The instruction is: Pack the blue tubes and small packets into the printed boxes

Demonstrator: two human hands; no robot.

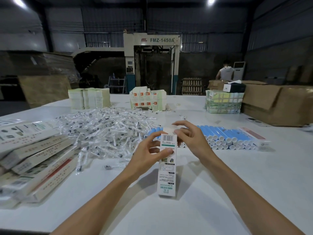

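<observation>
Item: one printed box [167,167], long and white, barcode panel uppermost, held upright-tilted over the worktop [245,187] between both hands. Left hand [145,157]: fingers curled round the box's left edge, thumb pressed on its front face. Right hand [191,138]: fingers arched over the top end, thumb and fingertips pinching the open top flap [170,130]. Behind and to the right of the right hand: blue tubes [225,137], white-capped, lying in stacked rows, caps facing the person, with one flat carton [254,135] against their far right end. Beyond and left of the left hand: a broad loose heap of small packets [105,131], clear-wrapped. Far left of the left hand: a slumped pile of more printed boxes [35,158]. Well beyond both hands, at the worktop's far edge: stacks of flat box blanks [89,98], a second stack with orange marks [147,99], a strapped bundle [223,103], and a brown cardboard carton [277,104].
</observation>
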